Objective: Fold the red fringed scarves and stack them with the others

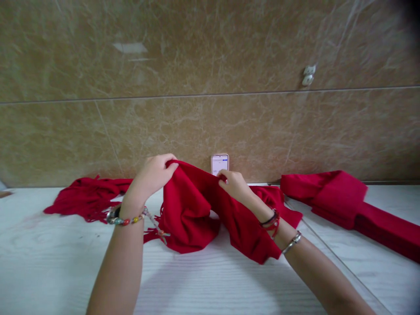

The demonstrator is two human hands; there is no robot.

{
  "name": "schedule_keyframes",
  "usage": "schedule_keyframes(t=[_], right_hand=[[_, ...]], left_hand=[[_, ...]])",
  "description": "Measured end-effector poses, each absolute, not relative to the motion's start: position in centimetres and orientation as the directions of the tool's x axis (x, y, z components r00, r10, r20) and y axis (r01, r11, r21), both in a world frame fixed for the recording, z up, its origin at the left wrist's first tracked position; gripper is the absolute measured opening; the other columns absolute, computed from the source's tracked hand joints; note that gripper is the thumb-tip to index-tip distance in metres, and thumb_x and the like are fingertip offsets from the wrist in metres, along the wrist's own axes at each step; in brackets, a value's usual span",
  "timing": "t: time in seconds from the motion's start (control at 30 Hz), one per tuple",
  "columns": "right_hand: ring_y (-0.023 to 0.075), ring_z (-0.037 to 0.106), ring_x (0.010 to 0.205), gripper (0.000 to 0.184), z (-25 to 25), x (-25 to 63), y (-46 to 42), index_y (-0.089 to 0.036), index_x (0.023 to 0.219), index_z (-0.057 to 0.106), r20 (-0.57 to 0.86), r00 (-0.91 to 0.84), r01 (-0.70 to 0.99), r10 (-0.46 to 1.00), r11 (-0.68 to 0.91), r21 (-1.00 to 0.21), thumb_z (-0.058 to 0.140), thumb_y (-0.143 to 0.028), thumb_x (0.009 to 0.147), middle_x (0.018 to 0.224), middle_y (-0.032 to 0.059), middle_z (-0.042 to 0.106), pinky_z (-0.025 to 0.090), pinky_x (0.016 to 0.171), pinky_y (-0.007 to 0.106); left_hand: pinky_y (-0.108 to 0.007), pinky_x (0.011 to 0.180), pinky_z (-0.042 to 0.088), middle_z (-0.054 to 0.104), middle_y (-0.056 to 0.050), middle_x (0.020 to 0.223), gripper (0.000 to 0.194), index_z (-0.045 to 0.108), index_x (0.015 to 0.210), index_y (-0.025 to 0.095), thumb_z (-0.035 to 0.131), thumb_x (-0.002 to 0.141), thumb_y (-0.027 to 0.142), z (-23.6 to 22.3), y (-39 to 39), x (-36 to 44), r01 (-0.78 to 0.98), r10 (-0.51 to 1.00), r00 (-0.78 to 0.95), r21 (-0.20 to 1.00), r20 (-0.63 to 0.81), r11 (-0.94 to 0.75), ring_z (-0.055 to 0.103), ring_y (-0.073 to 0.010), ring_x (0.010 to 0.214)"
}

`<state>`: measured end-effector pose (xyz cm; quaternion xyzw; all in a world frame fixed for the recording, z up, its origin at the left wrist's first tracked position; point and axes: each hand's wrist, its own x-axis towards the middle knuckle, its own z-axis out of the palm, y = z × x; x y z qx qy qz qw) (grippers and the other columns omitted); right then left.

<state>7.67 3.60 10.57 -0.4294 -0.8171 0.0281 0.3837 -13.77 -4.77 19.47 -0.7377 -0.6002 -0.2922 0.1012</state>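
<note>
Your left hand [154, 176] and right hand [236, 186] pinch the red cloth [187, 210]. Likely soft and light, it droops below your fingers; grip its edge.

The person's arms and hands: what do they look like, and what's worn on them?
No sleeves or gloves show. The left wrist wears a bracelet with red and yellow beads and a dangling strand; the right wrist, dark and red bands and a silver bangle.

Head view, forward and downward
</note>
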Motion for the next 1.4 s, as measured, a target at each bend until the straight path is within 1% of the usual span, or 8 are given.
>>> schedule_keyframes(t=[0.1, 0.27, 0.4, 0.5, 0.9, 1.07, 1.23, 1.4], right_hand=[[0.0189, 0.061, 0.076, 0.017, 10.9, 7.9, 3.5, -0.016, 0.082, 0.062, 0.699, -0.276, 0.657, 0.66, 0.66, -0.364, 0.051, -0.007, 0.072, 0.081, 0.0073, 0.068, 0.043, 0.072, 0.029], [0.016, 0.061, 0.075, 0.016, 11.8, 7.2, 1.9, -0.018, 0.078, 0.062, 0.766, -0.303, 0.524, 0.567, 0.77, -0.362, 0.052, -0.007, 0.072, 0.079, 0.0031, 0.068, 0.044, 0.071, 0.026], [0.0153, 0.061, 0.073, 0.014, 12.5, 7.3, 0.8, -0.019, 0.078, 0.063, 0.784, -0.287, 0.53, 0.551, 0.772, -0.349, 0.054, -0.009, 0.073, 0.078, 0.0019, 0.068, 0.043, 0.069, 0.025], [0.0156, 0.061, 0.073, 0.012, 12.7, 7.7, 0.9, -0.018, 0.079, 0.064, 0.769, -0.289, 0.581, 0.57, 0.743, -0.332, 0.056, -0.011, 0.073, 0.078, 0.0024, 0.068, 0.043, 0.07, 0.025], [0.0184, 0.062, 0.075, 0.011, 11.0, 5.7, 0.2, -0.014, 0.081, 0.062, 0.456, -0.534, 0.699, 0.713, 0.675, -0.237, 0.052, -0.012, 0.076, 0.08, 0.0098, 0.068, 0.039, 0.06, 0.022], [0.0177, 0.063, 0.073, 0.015, 11.7, 7.3, 1.4, -0.016, 0.083, 0.063, 0.506, -0.472, 0.716, 0.722, 0.649, -0.258, 0.052, -0.011, 0.075, 0.08, 0.0075, 0.069, 0.042, 0.062, 0.023], [0.0155, 0.062, 0.071, 0.022, 13.8, 9.9, 1.8, -0.018, 0.08, 0.066, 0.727, -0.233, 0.659, 0.646, 0.654, -0.37, 0.052, -0.006, 0.068, 0.077, 0.0019, 0.07, 0.044, 0.065, 0.023], [0.015, 0.062, 0.065, 0.021, 13.9, 9.4, 0.9, -0.019, 0.076, 0.067, 0.74, -0.292, 0.612, 0.606, 0.713, -0.342, 0.053, -0.007, 0.066, 0.073, 0.0007, 0.069, 0.044, 0.063, 0.023]], left_hand=[[-0.034, 0.075, 0.041, 0.066, -0.005, 0.083, 0.023, 0.063, 0.088, 0.018, 0.042, 0.081, 0.027, 19.1, -4.6, -14.9, 0.987, 0.885, 0.065, 0.098, 0.462, -0.124, 0.06, -0.0231, 0.082], [-0.03, 0.085, 0.042, 0.06, -0.007, 0.115, 0.051, 0.047, 0.122, 0.019, 0.057, 0.075, 0.038, 17.2, -3.6, -12.0, 0.898, 0.908, 0.349, 0.194, 0.232, -0.395, 0.057, -0.0212, 0.099], [-0.026, 0.079, 0.042, 0.068, -0.004, 0.095, 0.021, 0.062, 0.095, 0.019, 0.047, 0.081, 0.022, 16.8, -3.3, -9.0, 0.868, 0.865, 0.348, 0.224, 0.362, -0.443, 0.06, -0.0175, 0.088], [-0.024, 0.069, 0.041, 0.068, -0.003, 0.08, 0.022, 0.064, 0.081, 0.018, 0.043, 0.084, 0.024, 17.5, -3.6, -9.1, 0.86, 0.849, 0.294, 0.266, 0.439, -0.435, 0.06, -0.0156, 0.073], [-0.025, 0.061, 0.036, 0.063, -0.003, 0.072, 0.028, 0.06, 0.075, 0.017, 0.038, 0.084, 0.031, 18.8, -4.1, -12.1, 0.918, 0.769, 0.077, 0.255, 0.634, -0.303, 0.054, -0.0155, 0.065], [-0.026, 0.064, 0.037, 0.064, -0.005, 0.077, 0.027, 0.061, 0.082, 0.018, 0.037, 0.085, 0.031, 19.8, -4.9, -14.4, 0.966, 0.744, -0.083, 0.237, 0.663, -0.103, 0.055, -0.0178, 0.071], [-0.031, 0.068, 0.039, 0.065, -0.008, 0.081, 0.026, 0.062, 0.081, 0.018, 0.038, 0.085, 0.028, 19.1, -4.2, -15.8, 0.992, 0.907, -0.061, 0.122, 0.418, 0.011, 0.058, -0.0218, 0.076], [-0.03, 0.083, 0.041, 0.062, -0.007, 0.109, 0.044, 0.051, 0.117, 0.02, 0.057, 0.075, 0.033, 16.9, -3.0, -12.1, 0.932, 0.921, 0.293, 0.138, 0.258, -0.335, 0.057, -0.021, 0.098]])
